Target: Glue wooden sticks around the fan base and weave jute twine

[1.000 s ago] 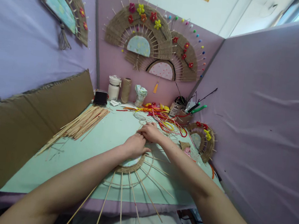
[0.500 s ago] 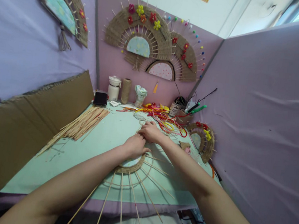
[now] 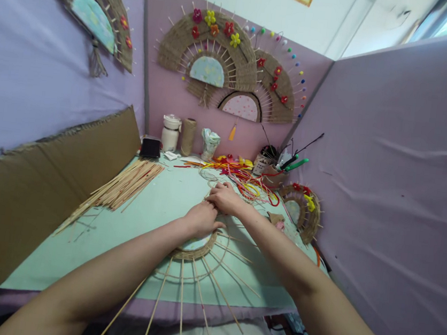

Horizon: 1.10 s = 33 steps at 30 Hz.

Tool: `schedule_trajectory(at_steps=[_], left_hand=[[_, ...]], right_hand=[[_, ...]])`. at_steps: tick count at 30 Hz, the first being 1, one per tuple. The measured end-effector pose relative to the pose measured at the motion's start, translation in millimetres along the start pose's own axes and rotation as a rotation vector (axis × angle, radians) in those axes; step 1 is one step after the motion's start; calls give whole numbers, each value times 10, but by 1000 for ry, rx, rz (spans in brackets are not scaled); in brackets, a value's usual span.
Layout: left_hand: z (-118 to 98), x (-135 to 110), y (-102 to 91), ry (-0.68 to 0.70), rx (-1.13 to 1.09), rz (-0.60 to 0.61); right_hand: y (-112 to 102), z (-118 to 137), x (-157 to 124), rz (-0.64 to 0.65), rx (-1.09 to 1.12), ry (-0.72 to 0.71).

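A half-made woven fan (image 3: 193,254) lies on the table, with a rope-woven half ring around a pale painted centre. Thin wooden sticks (image 3: 181,302) spread out from its rim toward me and past the table's front edge. A loose strand of twine (image 3: 165,276) curves across the sticks. My left hand (image 3: 200,220) grips the fan at its far side, thumb stretched over the pale centre. Just beyond, my right hand (image 3: 223,197) is closed against the left hand's fingers, its fingertips curled down. What those fingertips pinch is hidden.
Loose sticks (image 3: 128,183) lie at left before a cardboard panel (image 3: 54,164). Behind my hands are coloured pipe cleaners (image 3: 242,177), a white jar (image 3: 170,133), a twine spool (image 3: 187,136) and a tool cup (image 3: 274,176). A finished fan (image 3: 309,220) leans at right.
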<state>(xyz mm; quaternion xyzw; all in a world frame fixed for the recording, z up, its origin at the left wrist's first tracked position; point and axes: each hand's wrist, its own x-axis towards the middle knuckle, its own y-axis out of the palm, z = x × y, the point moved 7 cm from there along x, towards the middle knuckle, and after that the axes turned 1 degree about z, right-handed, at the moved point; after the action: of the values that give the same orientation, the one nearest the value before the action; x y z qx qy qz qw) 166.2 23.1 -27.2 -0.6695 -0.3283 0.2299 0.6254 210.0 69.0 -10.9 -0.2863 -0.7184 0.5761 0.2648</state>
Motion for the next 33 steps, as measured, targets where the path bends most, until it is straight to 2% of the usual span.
schedule_trajectory(at_steps=[7, 11, 13, 17, 20, 22, 27, 33], left_hand=[[24, 7, 12, -8, -84, -10], [167, 35, -69, -64, -215, -25], [339, 55, -152, -122, -240, -54], [853, 95, -286, -320, -290, -129], [1156, 162, -217, -434, -356, -80], [1258, 227, -118, -486, -410, -27], [1274, 369, 75, -588, -502, 75], [1197, 395, 83, -618, -543, 121]], right_hand=[[28, -22, -18, -4, 33, 11], [37, -53, -33, -27, 98, 32], [31, -109, -51, -55, 133, 93], [8, -235, -152, -122, 210, 252], [-6, -290, -287, -158, 287, 333], [-11, -321, -396, -186, 334, 371], [14, -408, -657, -296, 439, 416], [133, -432, -764, -362, 527, 424]])
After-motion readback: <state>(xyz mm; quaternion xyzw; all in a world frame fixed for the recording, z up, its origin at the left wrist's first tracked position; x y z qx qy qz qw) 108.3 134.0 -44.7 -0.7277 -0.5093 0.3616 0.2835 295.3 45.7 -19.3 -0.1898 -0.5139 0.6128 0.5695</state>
